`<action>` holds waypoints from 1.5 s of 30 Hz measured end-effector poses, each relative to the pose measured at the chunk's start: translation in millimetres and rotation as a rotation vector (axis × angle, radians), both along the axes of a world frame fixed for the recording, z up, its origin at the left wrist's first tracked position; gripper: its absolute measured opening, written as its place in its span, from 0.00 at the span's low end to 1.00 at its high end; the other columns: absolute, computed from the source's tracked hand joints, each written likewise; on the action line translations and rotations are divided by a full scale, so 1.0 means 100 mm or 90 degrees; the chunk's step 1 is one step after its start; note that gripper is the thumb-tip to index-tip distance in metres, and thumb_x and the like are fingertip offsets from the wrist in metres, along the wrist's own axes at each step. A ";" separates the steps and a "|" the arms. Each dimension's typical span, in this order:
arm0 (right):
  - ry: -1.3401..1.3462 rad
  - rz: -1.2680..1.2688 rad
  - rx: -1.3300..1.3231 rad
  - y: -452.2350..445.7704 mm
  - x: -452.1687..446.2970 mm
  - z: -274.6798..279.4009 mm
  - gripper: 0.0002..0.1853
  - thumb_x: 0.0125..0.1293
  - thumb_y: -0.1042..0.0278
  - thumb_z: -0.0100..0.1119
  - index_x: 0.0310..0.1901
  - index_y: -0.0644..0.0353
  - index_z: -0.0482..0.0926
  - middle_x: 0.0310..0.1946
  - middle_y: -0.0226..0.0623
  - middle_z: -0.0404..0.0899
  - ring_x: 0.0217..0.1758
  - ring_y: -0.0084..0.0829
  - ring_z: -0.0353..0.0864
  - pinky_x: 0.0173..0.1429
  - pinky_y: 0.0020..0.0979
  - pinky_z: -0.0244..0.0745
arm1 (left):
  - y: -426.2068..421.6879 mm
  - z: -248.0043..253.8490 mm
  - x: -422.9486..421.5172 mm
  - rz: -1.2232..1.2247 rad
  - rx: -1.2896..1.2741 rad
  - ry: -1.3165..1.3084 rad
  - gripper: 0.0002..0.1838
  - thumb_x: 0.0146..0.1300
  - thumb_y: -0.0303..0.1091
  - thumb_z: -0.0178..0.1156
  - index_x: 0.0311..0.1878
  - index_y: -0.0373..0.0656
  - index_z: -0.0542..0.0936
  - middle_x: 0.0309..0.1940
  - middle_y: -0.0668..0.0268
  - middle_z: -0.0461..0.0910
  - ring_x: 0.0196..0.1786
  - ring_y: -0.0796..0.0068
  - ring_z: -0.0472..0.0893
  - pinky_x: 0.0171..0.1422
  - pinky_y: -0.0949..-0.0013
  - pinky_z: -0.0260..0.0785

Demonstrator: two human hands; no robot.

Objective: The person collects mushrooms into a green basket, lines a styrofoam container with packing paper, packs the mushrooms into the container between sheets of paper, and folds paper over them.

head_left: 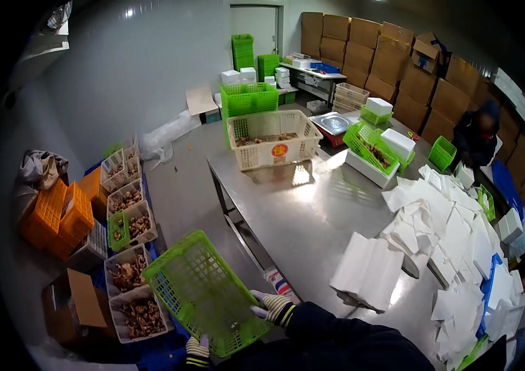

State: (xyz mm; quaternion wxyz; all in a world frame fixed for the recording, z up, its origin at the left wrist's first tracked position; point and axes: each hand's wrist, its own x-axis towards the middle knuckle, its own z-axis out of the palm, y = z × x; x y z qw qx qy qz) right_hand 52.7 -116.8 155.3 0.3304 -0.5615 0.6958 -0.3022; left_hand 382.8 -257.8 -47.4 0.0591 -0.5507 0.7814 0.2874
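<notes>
A green plastic basket [197, 281] with lattice sides is held tilted in front of me, over the floor left of the metal table. My left hand [197, 347], in a glove with a striped cuff, grips its near lower rim. Closed on the basket's right side is my right hand [273, 307], gloved the same way, close to the table's edge. The basket's mesh bottom shows, and I see nothing lying in it. Just left of it stands a white crate [140, 316] of brown knobbly produce.
On the metal table [262, 210] stand a cream crate [275, 141], a scale [332, 123], a white foam block [367, 272] and heaped white sheets [435, 216]. Orange crates [58, 213] and a cardboard box [80, 306] line the left. A person [477, 136] works at the right.
</notes>
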 end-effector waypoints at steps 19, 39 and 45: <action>0.031 -0.321 0.123 -2.81 -1.70 -0.57 0.22 0.59 0.48 0.54 0.42 0.61 0.77 0.31 0.47 0.79 0.33 0.40 0.77 0.40 0.35 0.72 | -2.28 2.55 -3.32 -0.619 -0.448 0.255 0.41 0.45 0.54 0.63 0.59 0.36 0.66 0.57 0.54 0.67 0.64 0.53 0.62 0.71 0.48 0.38; -0.515 -0.912 -0.160 -2.67 -2.62 0.00 0.21 0.63 0.70 0.51 0.58 0.64 0.66 0.43 0.51 0.77 0.31 0.30 0.79 0.36 0.29 0.76 | -6.40 3.49 -7.94 -0.579 -0.873 0.584 0.13 0.46 0.27 0.59 0.38 0.45 0.73 0.28 0.63 0.74 0.43 0.64 0.75 0.66 0.49 0.54; -0.472 -0.931 -0.143 -2.86 -2.65 0.13 0.23 0.66 0.64 0.48 0.60 0.65 0.64 0.46 0.46 0.76 0.37 0.27 0.78 0.41 0.25 0.74 | -7.42 3.58 -8.96 -0.684 -0.771 0.522 0.12 0.43 0.26 0.60 0.35 0.44 0.73 0.29 0.59 0.75 0.39 0.55 0.74 0.61 0.52 0.61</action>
